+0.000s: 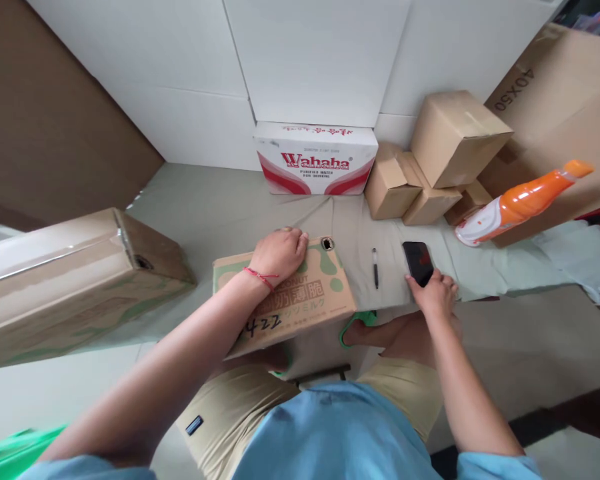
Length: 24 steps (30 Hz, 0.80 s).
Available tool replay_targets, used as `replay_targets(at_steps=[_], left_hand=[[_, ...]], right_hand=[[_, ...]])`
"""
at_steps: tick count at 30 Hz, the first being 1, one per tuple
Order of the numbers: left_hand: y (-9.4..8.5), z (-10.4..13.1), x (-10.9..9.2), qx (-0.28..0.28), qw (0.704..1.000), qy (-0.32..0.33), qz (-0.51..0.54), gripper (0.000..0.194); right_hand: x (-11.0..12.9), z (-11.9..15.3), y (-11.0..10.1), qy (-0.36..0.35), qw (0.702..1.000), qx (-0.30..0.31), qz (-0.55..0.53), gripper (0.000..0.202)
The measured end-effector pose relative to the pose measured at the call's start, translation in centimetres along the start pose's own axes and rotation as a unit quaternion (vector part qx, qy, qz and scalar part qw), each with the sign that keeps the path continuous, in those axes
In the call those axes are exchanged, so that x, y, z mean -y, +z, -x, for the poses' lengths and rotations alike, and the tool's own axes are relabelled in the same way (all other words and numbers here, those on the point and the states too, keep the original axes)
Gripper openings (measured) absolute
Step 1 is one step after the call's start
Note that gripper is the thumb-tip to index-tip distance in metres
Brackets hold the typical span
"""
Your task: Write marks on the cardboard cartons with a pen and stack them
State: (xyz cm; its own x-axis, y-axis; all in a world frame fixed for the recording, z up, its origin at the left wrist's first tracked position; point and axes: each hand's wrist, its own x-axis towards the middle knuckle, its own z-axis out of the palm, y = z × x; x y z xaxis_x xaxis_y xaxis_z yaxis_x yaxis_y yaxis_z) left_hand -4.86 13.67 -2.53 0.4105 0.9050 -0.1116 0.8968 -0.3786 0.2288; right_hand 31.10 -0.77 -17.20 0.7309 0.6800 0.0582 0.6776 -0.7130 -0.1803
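A printed cardboard box (325, 293) with green patches and handwritten numbers lies at the near edge of the covered table. My left hand (281, 253), with a red string bracelet on the wrist, is on top of it, fingers closed and curled over its far side; the fingertips are partly hidden. Farther right, my right hand (436, 291) grips the near end of a black smartphone (418, 261), thumb at its left and fingers at its right. Between the box and the phone lies a black pen (375, 269).
A white Wahaha water carton (317, 160) stands against the wall. Right of it are several small brown boxes (455, 137), stacked, and an orange bottle (525, 200), seen leaning. A larger carton (150, 257) sits at the left. A grey-green cloth (220, 203) covers the table.
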Motion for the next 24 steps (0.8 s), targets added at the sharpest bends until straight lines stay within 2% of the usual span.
replay_targets(at_steps=[5, 7, 10, 13, 17, 18, 20, 21, 24], left_hand=[[-2.9, 1.0, 0.9, -0.073, 0.996, 0.047, 0.009, 0.034], [-4.3, 2.7, 1.7, -0.137, 0.989, 0.06, 0.022, 0.034], [-5.2, 7.2, 3.5, -0.217, 0.973, 0.055, 0.063, 0.034], [-3.5, 13.1, 5.8, -0.239, 0.967, -0.009, 0.084, 0.032], [1.7, 20.2, 9.8, -0.232, 0.956, -0.134, 0.117, 0.033], [3.0, 21.4, 10.7, -0.263, 0.942, -0.165, 0.128, 0.036], [4.9, 23.1, 11.8, -0.275, 0.927, -0.212, 0.142, 0.038], [5.5, 23.4, 12.1, -0.279, 0.925, -0.212, 0.147, 0.037], [5.8, 22.9, 11.9, -0.269, 0.941, -0.127, 0.159, 0.036]], right_hand=[[0.2, -2.4, -0.1, 0.019, 1.0, 0.023, 0.006, 0.083], [-0.3, -3.0, -0.3, 0.009, 0.999, 0.037, 0.005, 0.085], [-1.2, -3.3, -0.8, -0.01, 0.998, 0.062, 0.001, 0.089], [-2.1, -3.3, -1.2, -0.026, 0.996, 0.087, -0.015, 0.09], [-3.3, -3.0, -1.7, -0.027, 0.993, 0.105, -0.053, 0.09], [-3.4, -2.8, -1.8, -0.021, 0.992, 0.098, -0.079, 0.091], [-3.3, -2.0, -2.1, -0.011, 0.987, 0.081, -0.139, 0.089], [-2.9, -1.4, -2.4, -0.009, 0.984, 0.074, -0.162, 0.086], [-0.6, 1.4, -3.9, -0.027, 0.976, 0.057, -0.209, 0.082]])
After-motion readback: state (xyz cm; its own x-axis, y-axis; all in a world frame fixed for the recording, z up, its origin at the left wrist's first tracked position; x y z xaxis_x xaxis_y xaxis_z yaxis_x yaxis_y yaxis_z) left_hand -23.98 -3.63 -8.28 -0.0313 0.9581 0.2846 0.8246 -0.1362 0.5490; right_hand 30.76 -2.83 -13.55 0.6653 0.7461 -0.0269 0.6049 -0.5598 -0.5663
